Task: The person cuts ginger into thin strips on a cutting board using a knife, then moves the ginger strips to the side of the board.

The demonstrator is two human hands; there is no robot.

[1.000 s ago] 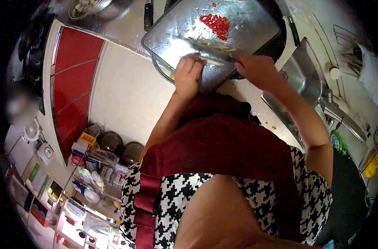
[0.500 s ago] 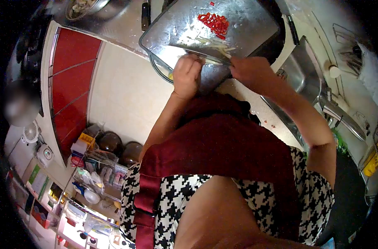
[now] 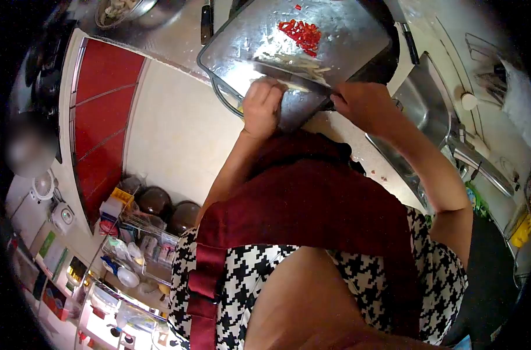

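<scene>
A metal cutting board [image 3: 358, 46] lies on the counter in front of me. My right hand [image 3: 364, 105] is closed round the handle of a kitchen knife [image 3: 294, 77], whose blade points left across the board. Beside the blade, my left hand [image 3: 262, 106] has its fingers curled down on a pale food piece [image 3: 297, 88], mostly hidden under the fingers. Thin pale strips [image 3: 306, 65] lie just beyond the blade. Farther back is a pile of chopped red chili [image 3: 303, 36], with a stray bit above it.
At the upper left stands a metal bowl [image 3: 118, 11] with pale food in it, and near it lies a black-handled utensil [image 3: 206, 24]. A steel sink [image 3: 426, 99] with a faucet [image 3: 481, 160] is on the right. Lower left, a shelf holds packages and dark round pots [image 3: 154, 201].
My right hand and the knife have shifted slightly to the right, and the blade now shows broader. My left hand stays nearly in place.
</scene>
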